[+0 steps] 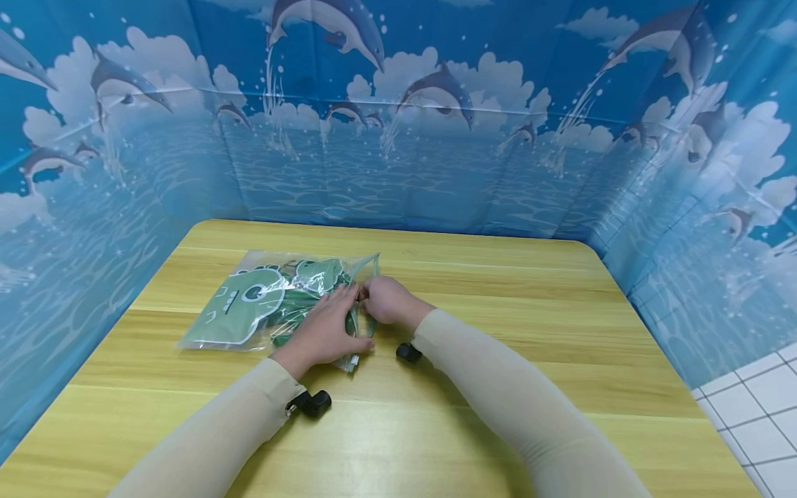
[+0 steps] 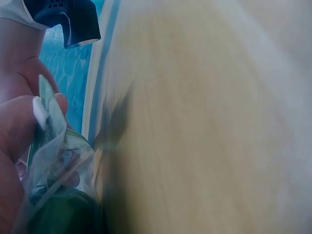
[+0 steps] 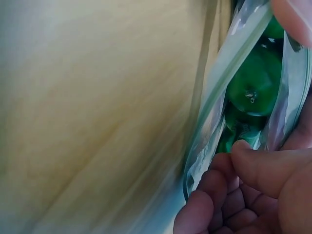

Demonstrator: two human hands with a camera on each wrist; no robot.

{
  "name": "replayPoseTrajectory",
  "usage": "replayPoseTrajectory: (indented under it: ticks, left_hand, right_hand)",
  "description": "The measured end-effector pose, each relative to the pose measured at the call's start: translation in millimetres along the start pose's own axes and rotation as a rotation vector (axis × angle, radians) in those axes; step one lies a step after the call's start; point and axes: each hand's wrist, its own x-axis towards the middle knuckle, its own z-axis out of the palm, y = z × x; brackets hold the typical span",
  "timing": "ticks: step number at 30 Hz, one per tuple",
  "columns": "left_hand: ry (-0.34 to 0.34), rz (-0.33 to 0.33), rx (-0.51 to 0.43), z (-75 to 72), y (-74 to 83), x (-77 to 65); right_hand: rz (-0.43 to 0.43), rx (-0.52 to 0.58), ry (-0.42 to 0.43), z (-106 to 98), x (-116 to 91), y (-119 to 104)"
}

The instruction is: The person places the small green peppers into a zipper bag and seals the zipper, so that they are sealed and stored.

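A clear zip bag (image 1: 205, 332) lies on the table, its mouth facing right. Green cartoon monster faces with white outlines are printed or packed at its front, and glossy green rounded pieces (image 3: 256, 80) fill the inside. My left hand (image 1: 326, 328) lies over the mouth end, fingers on top; in the left wrist view its thumb (image 2: 17, 124) grips the bag's lip. At the parted mouth, my right hand (image 1: 389, 301) has thumb and forefinger together. Close up, those fingertips (image 3: 241, 146) pinch at the lower end of a green piece; the other fingers are curled.
The wooden table (image 1: 529, 332) reaches well to the right of the bag. Blue dolphin-print curtains (image 1: 398, 173) stand round its back and sides. White tiles (image 1: 756, 408) show at the lower right. Black wrist cameras (image 1: 314, 403) hang under both sleeves.
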Motion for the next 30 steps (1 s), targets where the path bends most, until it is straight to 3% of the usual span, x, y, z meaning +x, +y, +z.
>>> replayPoseTrajectory:
  ticks: [11,30]
  left_hand:
    - [0.010,0.013,-0.004,1.1,0.4,0.9]
    - [0.007,-0.004,-0.005,0.1,-1.0,0.5]
  right_hand:
    - [0.002,-0.018,0.044,3.8,2.6,-4.3]
    - [0.015,0.126,0.008,6.3,5.3,0.8]
